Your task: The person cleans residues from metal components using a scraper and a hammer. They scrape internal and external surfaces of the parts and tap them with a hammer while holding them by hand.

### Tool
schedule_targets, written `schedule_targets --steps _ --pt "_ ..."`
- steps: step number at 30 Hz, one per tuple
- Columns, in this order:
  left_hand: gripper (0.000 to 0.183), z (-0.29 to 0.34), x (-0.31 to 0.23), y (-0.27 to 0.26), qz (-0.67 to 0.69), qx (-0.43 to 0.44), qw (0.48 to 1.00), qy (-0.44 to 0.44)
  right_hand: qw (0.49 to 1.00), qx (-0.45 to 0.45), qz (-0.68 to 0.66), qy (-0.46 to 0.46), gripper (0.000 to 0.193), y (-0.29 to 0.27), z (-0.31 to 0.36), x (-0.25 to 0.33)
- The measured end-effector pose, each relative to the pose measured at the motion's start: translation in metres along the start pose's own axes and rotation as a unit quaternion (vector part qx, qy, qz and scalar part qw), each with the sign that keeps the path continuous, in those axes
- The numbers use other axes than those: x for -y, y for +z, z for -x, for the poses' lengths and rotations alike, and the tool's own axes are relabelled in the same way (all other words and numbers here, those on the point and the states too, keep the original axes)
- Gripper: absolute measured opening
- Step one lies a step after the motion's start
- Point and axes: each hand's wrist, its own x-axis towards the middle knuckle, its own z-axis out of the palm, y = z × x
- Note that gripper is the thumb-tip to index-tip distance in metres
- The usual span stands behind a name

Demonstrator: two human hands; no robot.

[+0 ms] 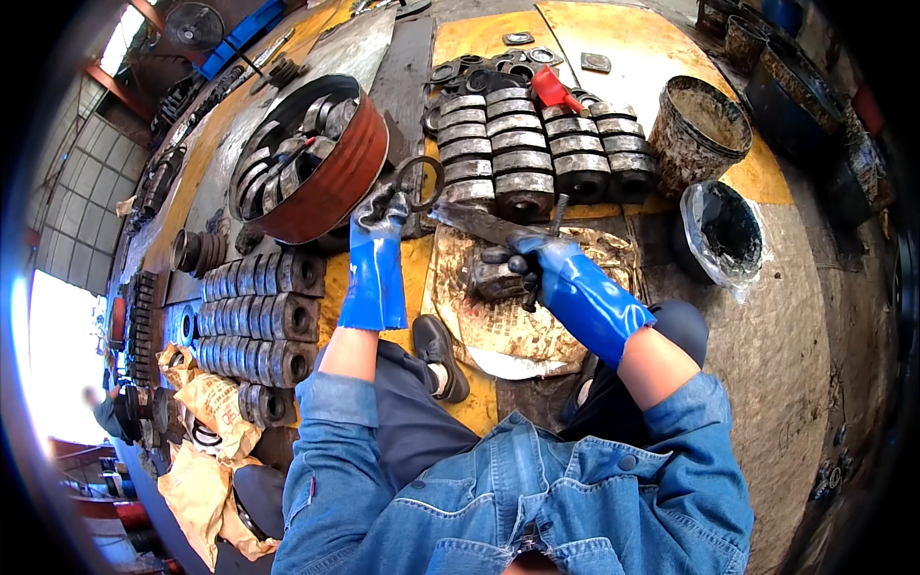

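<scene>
Both my hands wear blue rubber gloves with dark, greasy fingers. My left hand [381,206] is closed on the edge of a dark metal ring [423,184]. My right hand [537,259] is closed round a flat-bladed scraper [471,222], whose blade points left toward the ring. Its handle is hidden in the fist. Beneath that hand, a greasy round metal part [496,280] lies on a stained, printed sack [470,326] between my feet. A metal rod [560,213] stands up just beyond the right hand.
Rows of greasy metal cylinders [513,144] stand ahead, with a red scoop [554,89] on top. More rows [254,316] lie at left, by a red drum [326,182] of metal rings. A grease-caked bucket [685,144] and plastic-lined tub [685,240] stand at right.
</scene>
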Motion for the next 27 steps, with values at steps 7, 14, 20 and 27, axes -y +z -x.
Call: schedule_targets --steps 7,14,20,27 --pt "0.023 -0.002 0.000 0.003 -0.022 0.020 0.999 -0.025 0.810 0.005 0.536 -0.240 0.013 0.017 0.018 -0.010" --pt "0.021 -0.014 0.017 0.009 -0.025 0.034 0.999 0.018 0.664 -0.067 0.651 -0.361 0.038 0.003 0.012 -0.011" --pt "0.026 -0.022 0.039 0.007 0.136 0.052 0.987 -0.072 0.521 -0.137 0.757 -0.370 0.041 -0.015 0.006 -0.004" --pt "0.033 -0.054 0.079 -0.005 0.245 0.211 0.934 -0.154 0.486 -0.126 0.692 -0.519 0.027 -0.027 0.027 0.042"
